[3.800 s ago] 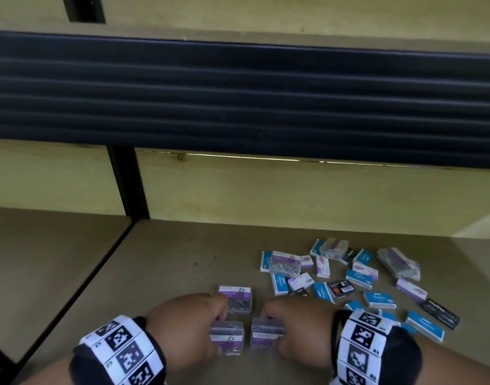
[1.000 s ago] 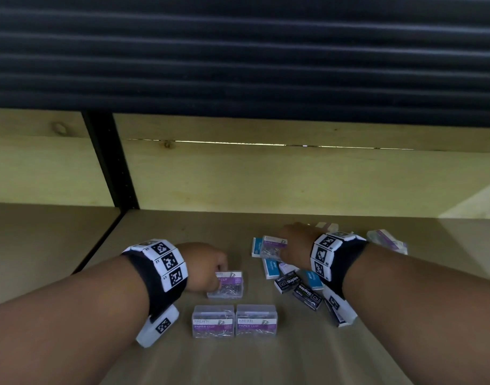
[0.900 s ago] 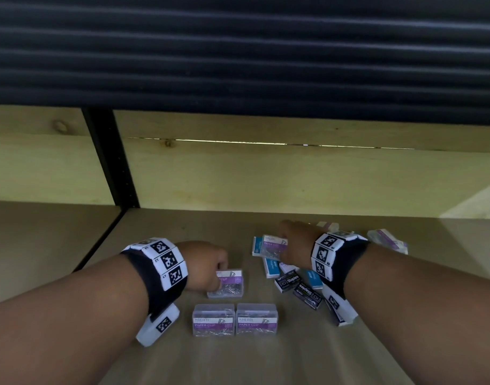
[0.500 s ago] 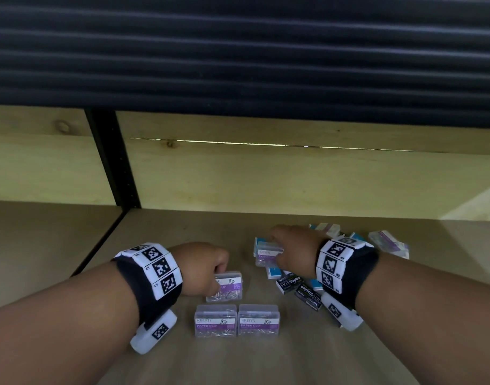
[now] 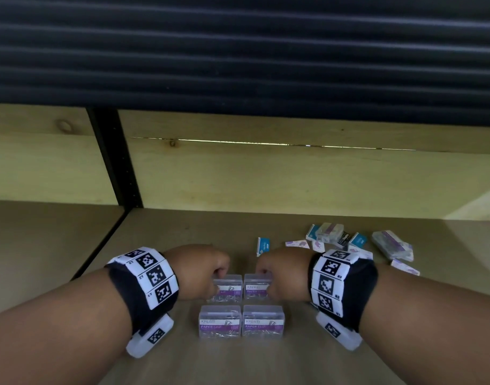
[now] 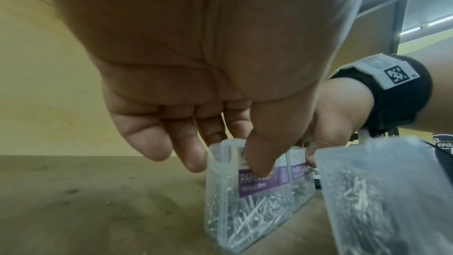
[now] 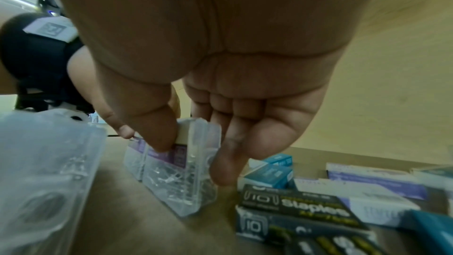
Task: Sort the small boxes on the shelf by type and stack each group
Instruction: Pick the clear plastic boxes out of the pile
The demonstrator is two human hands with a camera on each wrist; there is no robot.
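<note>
Two clear paper clip boxes with purple labels, one (image 5: 221,325) beside the other (image 5: 263,324), stand side by side at the front of the wooden shelf (image 5: 182,232). Just behind them stand two more. My left hand (image 5: 203,269) pinches the left rear box (image 5: 227,287) (image 6: 247,191) between thumb and fingers. My right hand (image 5: 282,270) pinches the right rear box (image 5: 257,286) (image 7: 181,177) the same way. Both rear boxes stand upright and touch each other.
To the right lies a loose scatter of small boxes: blue ones (image 5: 357,240) (image 7: 268,175), white and purple ones (image 5: 405,266), black staples boxes (image 7: 301,208) and clear boxes (image 5: 392,244). A black upright (image 5: 113,162) divides the shelf. The wooden back wall (image 5: 293,179) stands behind.
My right hand carried a clear paper clip box from the scatter leftward and set it next to the one in my left hand. Both hands drew nearer, just behind the front pair.
</note>
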